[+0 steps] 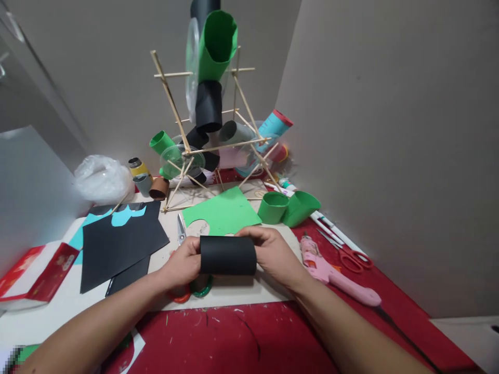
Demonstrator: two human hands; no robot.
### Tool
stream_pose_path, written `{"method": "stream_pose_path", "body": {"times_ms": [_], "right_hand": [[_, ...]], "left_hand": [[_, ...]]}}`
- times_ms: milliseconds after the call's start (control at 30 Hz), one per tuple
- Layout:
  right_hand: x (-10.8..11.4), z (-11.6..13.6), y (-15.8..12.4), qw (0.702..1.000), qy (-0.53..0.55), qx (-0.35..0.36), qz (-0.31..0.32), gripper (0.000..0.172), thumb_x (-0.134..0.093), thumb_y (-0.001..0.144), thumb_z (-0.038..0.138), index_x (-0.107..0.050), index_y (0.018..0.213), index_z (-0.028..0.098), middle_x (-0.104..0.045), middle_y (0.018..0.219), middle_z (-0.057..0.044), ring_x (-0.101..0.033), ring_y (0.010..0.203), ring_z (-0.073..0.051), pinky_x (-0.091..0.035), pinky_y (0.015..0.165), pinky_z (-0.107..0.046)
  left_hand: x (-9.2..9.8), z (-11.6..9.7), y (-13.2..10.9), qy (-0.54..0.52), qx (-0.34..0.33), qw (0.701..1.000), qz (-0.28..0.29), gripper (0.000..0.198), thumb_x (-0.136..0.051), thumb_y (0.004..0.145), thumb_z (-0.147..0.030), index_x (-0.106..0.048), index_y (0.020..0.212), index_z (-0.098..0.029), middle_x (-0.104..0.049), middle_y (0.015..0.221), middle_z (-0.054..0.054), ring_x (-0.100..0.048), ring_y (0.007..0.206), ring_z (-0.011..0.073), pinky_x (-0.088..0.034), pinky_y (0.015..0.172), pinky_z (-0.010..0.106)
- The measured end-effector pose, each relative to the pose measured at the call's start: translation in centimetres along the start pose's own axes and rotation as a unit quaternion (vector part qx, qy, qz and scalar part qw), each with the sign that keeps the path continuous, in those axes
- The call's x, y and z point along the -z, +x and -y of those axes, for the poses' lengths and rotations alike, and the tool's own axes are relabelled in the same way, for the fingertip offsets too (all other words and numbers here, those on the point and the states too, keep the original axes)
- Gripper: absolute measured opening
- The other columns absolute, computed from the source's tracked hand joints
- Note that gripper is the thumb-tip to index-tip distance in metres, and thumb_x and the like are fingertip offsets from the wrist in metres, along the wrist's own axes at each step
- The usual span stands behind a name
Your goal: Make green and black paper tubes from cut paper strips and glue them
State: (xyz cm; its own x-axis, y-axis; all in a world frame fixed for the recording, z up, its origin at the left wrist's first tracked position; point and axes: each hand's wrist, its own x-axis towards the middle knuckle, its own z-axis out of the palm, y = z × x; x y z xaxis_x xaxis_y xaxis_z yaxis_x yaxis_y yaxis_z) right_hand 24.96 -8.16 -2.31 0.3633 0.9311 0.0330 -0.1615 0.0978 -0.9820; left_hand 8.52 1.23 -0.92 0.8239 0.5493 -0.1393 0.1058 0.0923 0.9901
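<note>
A black paper tube (228, 255) lies sideways between my two hands, above the pale board at the table's front. My left hand (182, 264) is closed on its left end, thumb at the rim. My right hand (273, 252) grips the right end, with some fingers hidden behind or inside the tube. Just behind the tube is a green sheet (224, 210) with round cut-outs. Scissors (181, 228) with orange and green handles lie partly hidden under my left hand and the tube.
A stick frame (171, 101) carrying green and black tubes (215, 52) stands behind. Black sheets (120, 244) and a red box (58, 270) are left. Green rolls (273, 206), a pink glue gun (351, 290) and red-handled scissors (353, 261) lie right. Walls rise behind and right.
</note>
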Motion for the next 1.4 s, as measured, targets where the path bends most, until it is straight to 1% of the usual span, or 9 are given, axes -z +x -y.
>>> {"method": "stream_pose_path", "body": {"times_ms": [167,367,533,633,800,900,1033,1167,1400], "right_hand": [[-0.1,0.1,-0.1,0.999,0.037,-0.027,-0.026,0.015,-0.080,0.052,0.014,-0.076,0.064,0.020,-0.066,0.056,0.003,-0.056,0.056,-0.011,-0.044,0.055,-0.020],[-0.2,-0.8,-0.1,0.996,0.048,-0.063,-0.049,0.026,-0.088,0.045,0.017,-0.077,0.068,0.021,-0.072,0.065,-0.001,-0.060,0.056,-0.013,-0.048,0.055,-0.022],[0.5,-1.8,-0.2,0.992,0.060,-0.104,-0.039,0.024,-0.087,0.052,0.027,-0.078,0.073,0.021,-0.071,0.064,-0.002,-0.061,0.057,-0.016,-0.049,0.054,-0.024],[1.1,-2.3,-0.3,0.994,0.061,-0.083,-0.026,0.019,-0.084,0.059,0.029,-0.079,0.076,0.022,-0.069,0.061,-0.001,-0.058,0.056,-0.016,-0.046,0.050,-0.024],[1.2,-2.2,-0.5,0.999,0.011,-0.029,0.015,0.018,-0.082,0.063,0.021,-0.079,0.080,0.022,-0.070,0.065,-0.002,-0.058,0.058,-0.017,-0.046,0.053,-0.025],[0.8,-1.8,-0.6,1.000,0.001,-0.001,0.003,0.023,-0.085,0.056,0.016,-0.079,0.077,0.024,-0.068,0.061,0.000,-0.057,0.056,-0.015,-0.045,0.051,-0.023],[0.3,-1.7,-0.5,0.999,0.030,-0.012,-0.005,0.018,-0.085,0.058,0.023,-0.079,0.075,0.025,-0.067,0.059,0.002,-0.054,0.052,-0.012,-0.045,0.050,-0.021],[-0.1,-1.6,-0.5,1.000,0.008,-0.003,0.017,0.017,-0.085,0.057,0.019,-0.079,0.072,0.022,-0.070,0.065,0.000,-0.057,0.056,-0.014,-0.048,0.056,-0.024],[-1.1,-0.6,-0.7,0.999,-0.032,0.029,0.023,0.009,-0.080,0.063,0.028,-0.077,0.063,0.019,-0.066,0.056,0.001,-0.057,0.057,-0.016,-0.048,0.056,-0.027]], "left_hand": [[-0.2,0.2,-0.1,-0.078,-0.061,0.993,-0.064,0.019,-0.073,0.068,-0.029,-0.067,0.063,-0.012,-0.056,0.059,0.000,-0.050,0.056,0.0101,-0.043,0.057,0.023],[-0.2,0.1,-0.7,-0.054,-0.107,0.990,-0.068,0.019,-0.061,0.075,-0.026,-0.060,0.061,-0.013,-0.049,0.060,-0.001,-0.044,0.058,0.0099,-0.036,0.055,0.022],[-0.1,0.1,-1.1,-0.003,-0.135,0.989,-0.060,0.027,-0.056,0.078,-0.030,-0.052,0.057,-0.014,-0.037,0.056,-0.004,-0.033,0.054,0.0084,-0.028,0.050,0.021],[0.0,0.0,-1.2,0.012,-0.139,0.989,-0.055,0.031,-0.055,0.080,-0.032,-0.049,0.055,-0.015,-0.034,0.055,-0.005,-0.030,0.053,0.0081,-0.024,0.048,0.021],[-0.2,-0.7,-1.3,-0.038,-0.129,0.990,-0.034,0.023,-0.055,0.076,-0.029,-0.054,0.058,-0.014,-0.039,0.055,-0.004,-0.036,0.053,0.0082,-0.030,0.050,0.021],[-0.1,-0.8,-1.2,-0.038,-0.125,0.991,-0.040,0.022,-0.055,0.074,-0.025,-0.053,0.055,-0.014,-0.039,0.054,-0.004,-0.035,0.052,0.0078,-0.030,0.050,0.021],[0.2,-0.4,-0.9,-0.046,-0.129,0.990,-0.045,0.024,-0.058,0.076,-0.027,-0.058,0.057,-0.013,-0.047,0.054,-0.003,-0.040,0.053,0.0086,-0.034,0.052,0.021],[0.4,-0.2,-0.5,-0.087,-0.110,0.989,-0.048,0.018,-0.066,0.073,-0.027,-0.067,0.063,-0.012,-0.057,0.059,-0.001,-0.048,0.057,0.0102,-0.040,0.057,0.023],[0.5,-0.5,-0.1,-0.107,-0.043,0.993,-0.034,0.021,-0.080,0.057,-0.028,-0.066,0.055,-0.012,-0.055,0.051,-0.002,-0.047,0.051,0.0082,-0.041,0.053,0.021]]}}
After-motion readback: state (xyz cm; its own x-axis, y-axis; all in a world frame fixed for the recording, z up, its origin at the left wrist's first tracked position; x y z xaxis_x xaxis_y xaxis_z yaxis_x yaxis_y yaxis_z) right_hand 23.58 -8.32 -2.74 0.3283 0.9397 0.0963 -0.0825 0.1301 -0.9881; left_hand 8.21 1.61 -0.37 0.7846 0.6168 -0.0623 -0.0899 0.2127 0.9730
